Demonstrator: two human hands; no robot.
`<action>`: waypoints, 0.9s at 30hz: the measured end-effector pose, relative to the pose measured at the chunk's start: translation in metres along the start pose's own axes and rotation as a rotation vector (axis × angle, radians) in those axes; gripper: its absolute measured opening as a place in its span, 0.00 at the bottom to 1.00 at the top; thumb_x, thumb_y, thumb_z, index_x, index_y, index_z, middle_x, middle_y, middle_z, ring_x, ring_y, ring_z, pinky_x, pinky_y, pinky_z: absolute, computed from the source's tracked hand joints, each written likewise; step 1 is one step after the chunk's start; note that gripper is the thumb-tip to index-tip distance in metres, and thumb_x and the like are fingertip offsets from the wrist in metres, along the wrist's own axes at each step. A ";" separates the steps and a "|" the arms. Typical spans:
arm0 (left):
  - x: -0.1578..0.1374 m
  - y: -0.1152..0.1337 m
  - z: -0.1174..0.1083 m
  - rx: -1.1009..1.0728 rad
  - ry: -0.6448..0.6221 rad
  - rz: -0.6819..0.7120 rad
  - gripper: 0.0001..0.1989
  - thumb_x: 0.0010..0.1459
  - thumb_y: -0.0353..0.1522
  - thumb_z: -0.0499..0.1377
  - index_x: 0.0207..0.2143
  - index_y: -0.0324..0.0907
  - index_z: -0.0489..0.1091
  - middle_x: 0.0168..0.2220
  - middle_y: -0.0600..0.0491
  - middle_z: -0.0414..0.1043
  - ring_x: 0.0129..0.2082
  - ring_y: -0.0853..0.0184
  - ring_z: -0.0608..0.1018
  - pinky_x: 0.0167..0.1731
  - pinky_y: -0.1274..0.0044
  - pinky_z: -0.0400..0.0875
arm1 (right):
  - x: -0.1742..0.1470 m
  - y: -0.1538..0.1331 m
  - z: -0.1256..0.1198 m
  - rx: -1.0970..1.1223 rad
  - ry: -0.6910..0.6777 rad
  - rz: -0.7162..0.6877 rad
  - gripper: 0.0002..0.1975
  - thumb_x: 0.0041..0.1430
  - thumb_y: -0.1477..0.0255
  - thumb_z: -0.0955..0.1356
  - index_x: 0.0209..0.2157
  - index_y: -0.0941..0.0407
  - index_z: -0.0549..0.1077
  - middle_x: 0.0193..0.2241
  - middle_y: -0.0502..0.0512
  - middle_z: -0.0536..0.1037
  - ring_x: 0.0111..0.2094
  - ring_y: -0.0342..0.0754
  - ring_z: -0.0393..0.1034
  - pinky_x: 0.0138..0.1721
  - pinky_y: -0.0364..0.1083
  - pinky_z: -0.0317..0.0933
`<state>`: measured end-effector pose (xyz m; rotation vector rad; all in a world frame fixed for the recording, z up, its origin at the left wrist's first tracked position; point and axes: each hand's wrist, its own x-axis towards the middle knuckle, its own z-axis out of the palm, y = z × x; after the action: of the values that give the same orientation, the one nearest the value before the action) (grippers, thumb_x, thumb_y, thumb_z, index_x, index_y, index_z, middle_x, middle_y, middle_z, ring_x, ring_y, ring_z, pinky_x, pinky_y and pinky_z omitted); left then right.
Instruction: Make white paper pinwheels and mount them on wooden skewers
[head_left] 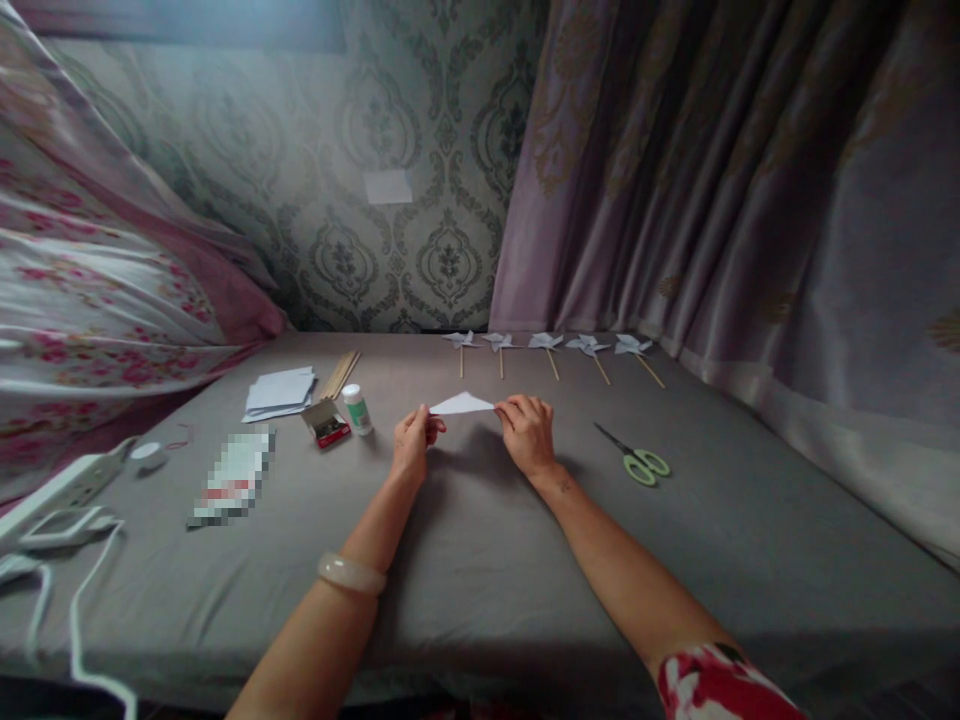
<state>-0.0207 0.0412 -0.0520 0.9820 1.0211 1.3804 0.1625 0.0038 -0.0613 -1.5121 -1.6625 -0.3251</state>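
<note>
A white sheet of paper (463,403), folded to a triangle, is stretched between my two hands above the grey cloth surface. My left hand (413,441) pinches its left corner, and a pale bangle circles that forearm. At the opposite corner, the fingers of my right hand (529,432) are closed on the paper. Green-handled scissors (636,462) lie to the right of my right hand. To the left of my left hand stand a white bottle with a green label (357,410) and an open small red box (327,426).
Several paper pinwheels on sticks (545,343) lie in a row at the back. Stacked white paper (279,393) and wooden sticks (341,375) lie at the back left. A blurred packet (234,478), a power strip (64,495) and a white cable (77,620) occupy the left side.
</note>
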 end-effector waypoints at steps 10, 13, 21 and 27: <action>-0.002 -0.002 0.005 0.030 -0.010 -0.033 0.30 0.36 0.53 0.67 0.30 0.35 0.72 0.23 0.53 0.71 0.19 0.76 0.65 0.20 0.82 0.56 | 0.004 -0.001 0.023 0.721 -0.121 0.614 0.15 0.54 0.60 0.65 0.29 0.58 0.74 0.25 0.54 0.79 0.27 0.47 0.70 0.31 0.44 0.62; -0.005 -0.007 0.011 0.067 -0.066 -0.072 0.28 0.35 0.49 0.69 0.31 0.35 0.73 0.28 0.51 0.73 0.23 0.75 0.69 0.21 0.82 0.59 | 0.001 -0.008 0.026 0.825 -0.161 0.680 0.20 0.50 0.54 0.66 0.29 0.59 0.74 0.23 0.53 0.78 0.22 0.44 0.67 0.25 0.42 0.60; -0.004 -0.021 0.017 -0.034 -0.093 -0.191 0.22 0.31 0.41 0.72 0.24 0.36 0.69 0.20 0.54 0.70 0.21 0.72 0.71 0.20 0.82 0.60 | -0.009 -0.031 0.032 0.903 -0.264 0.675 0.20 0.50 0.55 0.66 0.29 0.59 0.75 0.22 0.53 0.78 0.21 0.43 0.66 0.22 0.41 0.59; -0.002 -0.025 0.017 -0.056 -0.042 -0.229 0.21 0.29 0.37 0.72 0.21 0.37 0.66 0.18 0.54 0.70 0.18 0.73 0.71 0.18 0.82 0.61 | -0.007 -0.029 0.030 0.719 -0.375 0.574 0.11 0.55 0.67 0.65 0.26 0.58 0.76 0.23 0.52 0.79 0.24 0.44 0.71 0.27 0.41 0.62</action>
<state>0.0026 0.0407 -0.0712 0.8219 1.0246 1.1885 0.1237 0.0128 -0.0746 -1.4330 -1.3031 0.8229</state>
